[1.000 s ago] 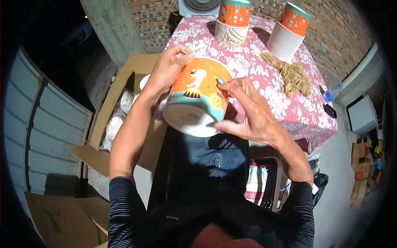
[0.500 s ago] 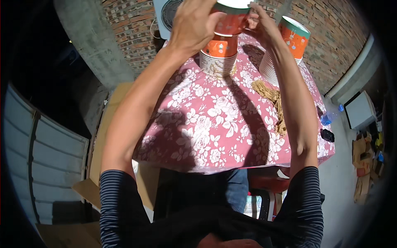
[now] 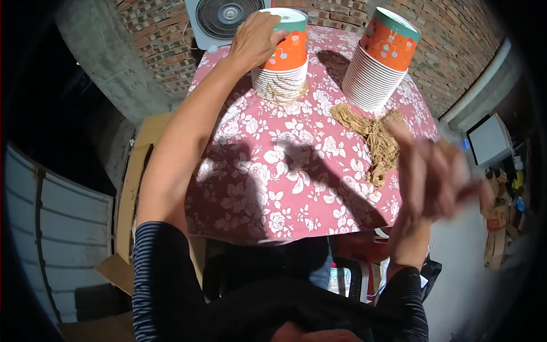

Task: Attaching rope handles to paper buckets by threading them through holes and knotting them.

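My left hand (image 3: pixel 256 40) grips the upper left side of an orange paper bucket (image 3: pixel 288 52) with a green band, its fingers at the rim. That bucket tops a short stack of nested white-rimmed paper buckets (image 3: pixel 278 84), with loose tan strands around the lower part. Over the right edge of the table, my right hand (image 3: pixel 433 176) is smeared by motion, so its fingers cannot be made out clearly. Just left of it lies a bundle of tan string (image 3: pixel 373 139) on the tablecloth.
A taller stack of paper buckets (image 3: pixel 379 71) stands at the back right of the table. Behind the left stack is a grey box fan (image 3: pixel 228 16). The pink floral tablecloth (image 3: pixel 307 188) covers the table. An open cardboard box (image 3: pixel 128 199) sits at the left.
The bucket held between both hands has come down onto the left stack. My right hand has let go and swung back toward me, to the right. My left hand stays on the bucket.
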`<state>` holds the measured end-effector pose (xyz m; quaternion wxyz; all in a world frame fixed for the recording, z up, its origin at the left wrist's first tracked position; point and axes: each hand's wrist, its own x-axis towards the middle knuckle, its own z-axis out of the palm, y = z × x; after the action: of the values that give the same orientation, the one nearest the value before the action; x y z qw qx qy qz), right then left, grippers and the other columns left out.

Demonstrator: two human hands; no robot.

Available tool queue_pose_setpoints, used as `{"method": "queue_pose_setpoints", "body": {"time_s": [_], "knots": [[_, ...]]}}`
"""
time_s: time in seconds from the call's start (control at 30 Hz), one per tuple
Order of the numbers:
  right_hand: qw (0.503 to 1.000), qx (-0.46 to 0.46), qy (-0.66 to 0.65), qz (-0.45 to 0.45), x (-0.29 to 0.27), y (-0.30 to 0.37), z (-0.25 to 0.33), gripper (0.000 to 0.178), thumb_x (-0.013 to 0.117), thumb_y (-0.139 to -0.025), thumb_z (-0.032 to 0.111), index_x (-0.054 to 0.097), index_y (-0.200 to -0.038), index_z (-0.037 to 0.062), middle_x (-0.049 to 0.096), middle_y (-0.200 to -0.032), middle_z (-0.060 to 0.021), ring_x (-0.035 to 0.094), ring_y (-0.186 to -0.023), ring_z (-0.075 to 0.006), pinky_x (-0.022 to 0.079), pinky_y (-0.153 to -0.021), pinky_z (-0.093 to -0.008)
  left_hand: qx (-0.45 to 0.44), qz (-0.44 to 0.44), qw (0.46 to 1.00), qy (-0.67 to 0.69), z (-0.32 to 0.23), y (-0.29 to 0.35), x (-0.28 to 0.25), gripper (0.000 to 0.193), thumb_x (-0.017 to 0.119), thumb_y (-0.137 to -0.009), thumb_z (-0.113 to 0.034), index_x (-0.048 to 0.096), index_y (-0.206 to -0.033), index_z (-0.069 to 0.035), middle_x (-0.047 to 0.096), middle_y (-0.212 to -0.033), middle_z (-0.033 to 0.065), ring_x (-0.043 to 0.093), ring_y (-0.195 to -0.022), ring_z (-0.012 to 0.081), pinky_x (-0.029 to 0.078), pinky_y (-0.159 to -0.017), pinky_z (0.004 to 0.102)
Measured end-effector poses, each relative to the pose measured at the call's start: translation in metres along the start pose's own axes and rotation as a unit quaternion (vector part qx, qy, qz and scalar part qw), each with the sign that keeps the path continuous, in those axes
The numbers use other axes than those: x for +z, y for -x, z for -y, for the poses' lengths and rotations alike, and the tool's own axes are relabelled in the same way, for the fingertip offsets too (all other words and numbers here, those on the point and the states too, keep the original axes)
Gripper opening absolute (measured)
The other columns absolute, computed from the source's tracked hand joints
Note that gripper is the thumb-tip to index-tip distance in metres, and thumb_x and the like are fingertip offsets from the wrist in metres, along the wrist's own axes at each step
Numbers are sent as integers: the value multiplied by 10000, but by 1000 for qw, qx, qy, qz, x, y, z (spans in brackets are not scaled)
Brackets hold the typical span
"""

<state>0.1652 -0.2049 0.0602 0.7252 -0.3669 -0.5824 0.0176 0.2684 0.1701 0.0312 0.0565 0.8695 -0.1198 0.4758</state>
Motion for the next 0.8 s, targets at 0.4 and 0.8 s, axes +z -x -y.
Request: {"method": "queue_pose_setpoints", "body": {"time_s": [0.4, 0.8], "knots": [[905, -240, -330, 118, 96, 11, 110, 473, 635, -1013, 77, 554, -553, 150, 576, -561, 17, 633, -544, -91, 656, -752, -274, -78, 105, 974, 186, -172, 167, 8, 604, 792, -887, -138, 495, -1386, 27, 465, -1466, 293, 478, -1373, 465, 402, -1156, 517], [932, 20, -352, 78, 80, 30, 161, 367, 686, -1002, 133, 619, -640, 129, 655, -622, 16, 631, -559, -57, 590, -598, -198, -62, 126, 977, 163, -170, 184, 23, 587, 771, -910, -186, 501, -1379, 40, 484, -1442, 266, 481, -1368, 436, 414, -1135, 502]]}}
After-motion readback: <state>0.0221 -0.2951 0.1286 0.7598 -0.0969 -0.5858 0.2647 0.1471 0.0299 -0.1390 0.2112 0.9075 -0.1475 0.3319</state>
